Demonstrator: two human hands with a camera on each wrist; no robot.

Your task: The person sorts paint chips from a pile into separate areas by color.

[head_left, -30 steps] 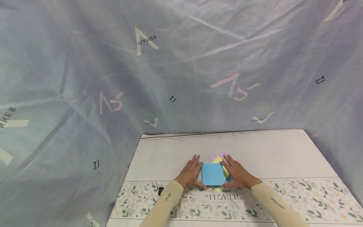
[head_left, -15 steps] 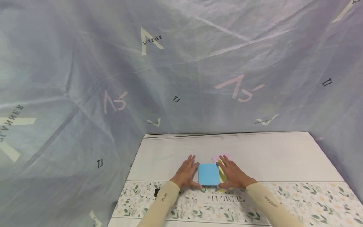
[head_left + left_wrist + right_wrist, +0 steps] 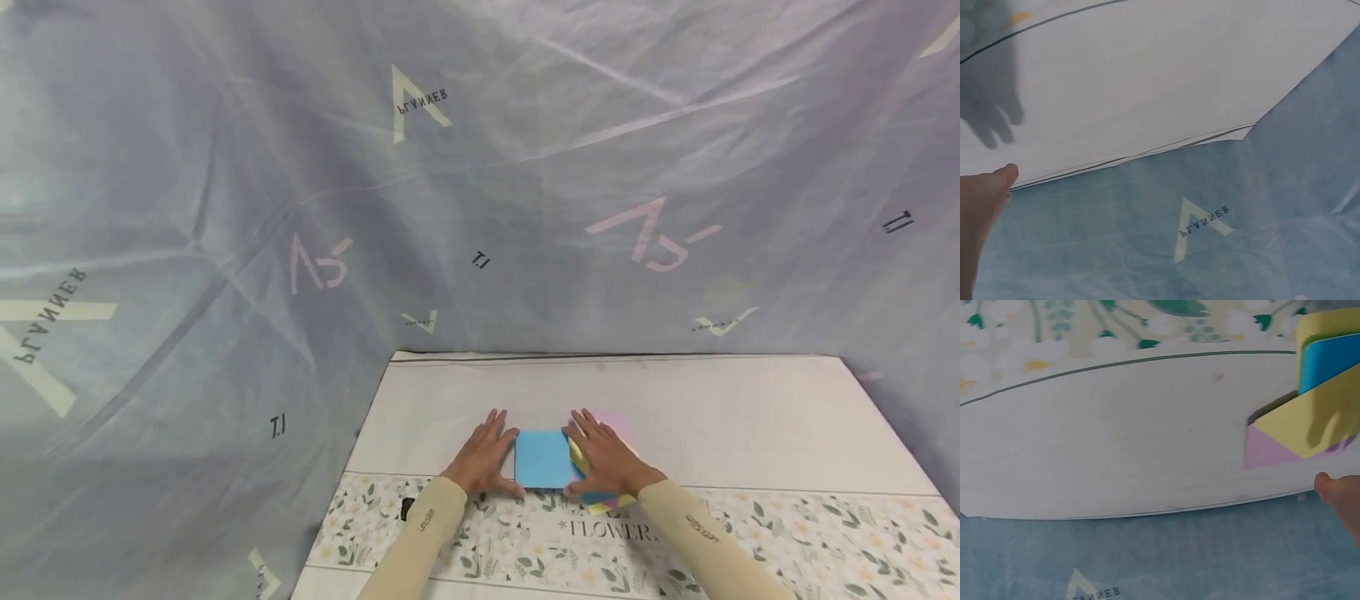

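Blue square: flat on the table, between the two hands; whole left part in sight, right side partly under fingers. Blue square point.
Left hand: at the square's left side, fingers straight, thumb spread well apart from them; index finger near the far corner, thumb near the close one.
Right hand: same pose mirrored, at the square's right side, above the coloured papers; thumb and fingers apart.
Grip: neither hand curled round anything; fingertips seem to touch the square's edges, hard to be sure from here.
Yellow paper: beside the right hand, lying askew over the purple paper.
Other blue paper: lying among the yellow.
Sleeves: pale beige, small dark lettering, left one.
Black object: just beside the left sleeve, too small to name.
Table cover: white, with a flowered band, "FLOWER" printed.
Backdrop: grey-blue cloth, creased, lettered.
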